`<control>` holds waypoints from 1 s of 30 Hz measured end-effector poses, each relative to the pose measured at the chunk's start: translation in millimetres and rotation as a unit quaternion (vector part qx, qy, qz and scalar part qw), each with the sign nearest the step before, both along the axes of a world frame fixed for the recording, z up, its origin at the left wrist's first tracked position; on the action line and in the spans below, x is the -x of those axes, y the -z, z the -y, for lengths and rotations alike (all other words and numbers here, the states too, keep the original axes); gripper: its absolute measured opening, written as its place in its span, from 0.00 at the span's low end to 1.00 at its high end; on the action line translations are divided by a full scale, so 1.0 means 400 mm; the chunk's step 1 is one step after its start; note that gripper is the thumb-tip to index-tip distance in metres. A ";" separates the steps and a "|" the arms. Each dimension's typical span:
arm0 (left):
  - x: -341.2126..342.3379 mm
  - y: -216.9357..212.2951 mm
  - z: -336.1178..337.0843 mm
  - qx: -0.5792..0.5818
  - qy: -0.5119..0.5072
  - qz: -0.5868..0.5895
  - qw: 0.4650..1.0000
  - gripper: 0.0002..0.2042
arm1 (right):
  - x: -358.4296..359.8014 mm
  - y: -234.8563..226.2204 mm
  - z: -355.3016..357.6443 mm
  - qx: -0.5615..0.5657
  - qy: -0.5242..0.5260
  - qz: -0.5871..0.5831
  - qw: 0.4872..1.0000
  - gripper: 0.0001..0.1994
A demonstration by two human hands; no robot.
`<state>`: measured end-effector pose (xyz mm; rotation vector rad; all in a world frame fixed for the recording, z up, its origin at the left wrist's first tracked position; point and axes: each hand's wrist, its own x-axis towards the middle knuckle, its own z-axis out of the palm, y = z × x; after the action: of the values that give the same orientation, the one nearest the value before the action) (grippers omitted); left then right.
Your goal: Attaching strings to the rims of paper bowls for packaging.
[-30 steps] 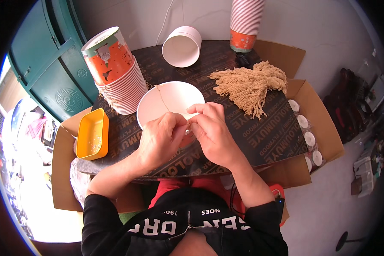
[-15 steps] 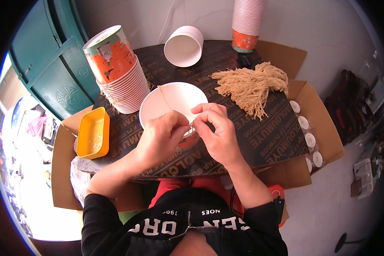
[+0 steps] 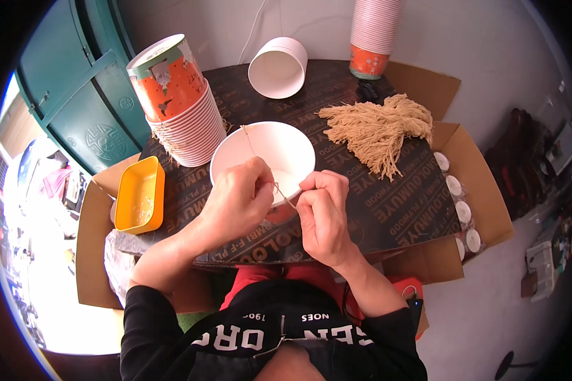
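A large paper tub (image 3: 291, 145), white inside, stands in front of me with its mouth tilted my way. Over its near rim, my left hand (image 3: 238, 193) pinches a thin tan cord (image 3: 285, 199). The cord runs across to my right hand (image 3: 325, 216), whose fingers are closed on its other end. Another stretch of cord hangs from the tub's far rim down its inside wall. Beyond my right hand lies a thick bundle of tan cords (image 3: 381, 132) on the dark table (image 3: 356, 222). My fingers hide part of the tub's near rim.
Left of the tub rise stacked orange-printed tubs (image 3: 184, 117), beside a yellow plastic box (image 3: 140, 197) with small white bits inside. At the back are a white tub on its side (image 3: 278, 68) and another tub stack (image 3: 374, 38). A cardboard box (image 3: 483, 190) with white rolls adjoins the right edge.
My hands have moved apart, the right one going right and toward me. The cord now shows stretched between them at the near rim.
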<state>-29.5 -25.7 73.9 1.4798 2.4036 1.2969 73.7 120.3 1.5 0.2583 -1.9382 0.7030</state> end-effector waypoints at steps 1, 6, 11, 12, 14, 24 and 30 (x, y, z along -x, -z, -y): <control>0.005 0.000 0.000 0.007 -0.014 -0.003 1.000 0.03 | -0.004 0.004 0.002 -0.010 0.000 -0.001 1.000 0.06; 0.019 0.010 -0.012 0.007 -0.025 -0.029 0.999 0.03 | -0.003 0.021 0.007 -0.043 -0.012 -0.020 0.999 0.11; 0.056 0.012 -0.015 -0.048 0.024 0.111 0.992 0.02 | 0.003 0.008 0.002 -0.033 -0.034 -0.009 0.999 0.10; 0.057 -0.002 -0.004 0.010 0.028 0.174 0.984 0.02 | 0.003 0.006 0.002 -0.017 -0.037 -0.002 0.999 0.10; 0.034 -0.032 -0.010 0.005 0.042 0.223 0.974 0.02 | 0.004 0.004 0.006 0.021 -0.047 0.004 0.999 0.09; 0.042 -0.029 -0.010 -0.038 0.121 0.308 0.943 0.05 | 0.001 -0.007 0.013 0.142 -0.127 0.049 0.981 0.04; 0.025 -0.005 -0.009 -0.089 0.181 0.256 0.945 0.05 | 0.013 -0.003 0.015 0.199 -0.148 0.054 0.967 0.04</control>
<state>-39.4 -22.2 76.0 1.3228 1.6450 1.5863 68.4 114.4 2.8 0.2651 -1.8267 1.3083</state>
